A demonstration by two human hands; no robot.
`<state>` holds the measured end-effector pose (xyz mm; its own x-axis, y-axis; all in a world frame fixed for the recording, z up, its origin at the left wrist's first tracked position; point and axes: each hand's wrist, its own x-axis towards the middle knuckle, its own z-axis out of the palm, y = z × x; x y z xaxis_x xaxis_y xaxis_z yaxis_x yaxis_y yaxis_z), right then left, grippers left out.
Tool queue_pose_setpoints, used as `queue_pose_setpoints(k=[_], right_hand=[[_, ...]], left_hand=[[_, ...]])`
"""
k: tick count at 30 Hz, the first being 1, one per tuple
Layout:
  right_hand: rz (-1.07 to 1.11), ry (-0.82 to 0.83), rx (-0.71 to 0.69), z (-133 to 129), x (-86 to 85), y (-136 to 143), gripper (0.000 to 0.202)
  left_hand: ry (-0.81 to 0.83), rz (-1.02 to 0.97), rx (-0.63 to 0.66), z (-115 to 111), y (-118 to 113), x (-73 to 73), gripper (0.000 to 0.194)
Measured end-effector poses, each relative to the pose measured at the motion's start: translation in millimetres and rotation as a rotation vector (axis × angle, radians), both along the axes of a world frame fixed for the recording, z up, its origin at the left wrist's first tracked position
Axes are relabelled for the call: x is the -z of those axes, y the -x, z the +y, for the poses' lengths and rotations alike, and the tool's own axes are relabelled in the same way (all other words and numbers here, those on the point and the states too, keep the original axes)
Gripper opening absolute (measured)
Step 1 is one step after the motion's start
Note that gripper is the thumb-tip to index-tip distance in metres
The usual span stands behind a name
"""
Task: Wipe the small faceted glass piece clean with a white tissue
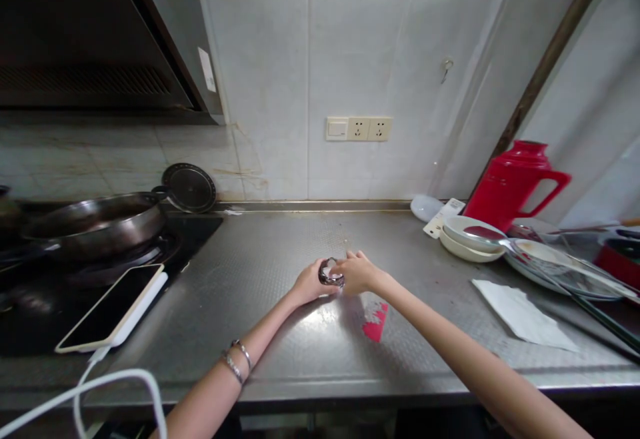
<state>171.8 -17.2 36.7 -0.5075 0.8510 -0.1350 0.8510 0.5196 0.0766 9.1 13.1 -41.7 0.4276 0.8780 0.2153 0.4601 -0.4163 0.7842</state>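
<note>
Above the middle of the metal counter [260, 332], my left hand [309, 284] is closed around a small, dark, shiny round object [331, 280]. Its rim is patterned and its inside looks pale; I cannot make out its kind. From the right, my right hand [359, 274] meets the object's opening, fingers bent and one fingertip at the rim. What those fingers grip, if anything, is hidden. Just below my right hand lies a torn red scrap [374, 329] with a ragged silvery edge. Two bracelets circle my left wrist.
To the left, a steel pan [107, 232] stands on the black stove, with a phone [113, 309] on a white cable nearer me. At right are stacked bowls [473, 246], a red thermos jug [515, 179], plates with utensils, and a white paper napkin [523, 312].
</note>
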Motion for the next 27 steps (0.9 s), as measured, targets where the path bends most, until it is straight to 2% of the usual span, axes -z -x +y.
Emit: queue_pose_setpoints(k=[3,5,11,14,18,23,27], right_hand=[[-0.017,0.087,-0.03,0,-8.2,1,0.027],[-0.013,0.074,-0.049,-1,-8.9,2,0.027],[0.013,-0.136,-0.031,-4,8.1,8,0.032],[0.003,-0.185,-0.004,-6,12.9,10,0.031],[0.007,-0.131,0.048,-7,7.6,12,0.027],[0.042,-0.02,0.008,-8,0.6,12,0.022],[0.064,-0.103,0.0,-7,7.0,12,0.025]], left_hand=[[-0.013,-0.003,-0.005,0,0,-0.6,0.074],[-0.009,0.001,-0.002,0,0,-0.9,0.073],[-0.018,-0.004,-0.013,1,0,2.4,0.072],[-0.026,-0.016,-0.002,1,0,4.3,0.072],[-0.017,-0.005,0.009,2,0,4.6,0.07],[-0.036,-0.001,0.025,3,0,4.7,0.072],[-0.039,0.0,0.012,4,0,6.2,0.071]])
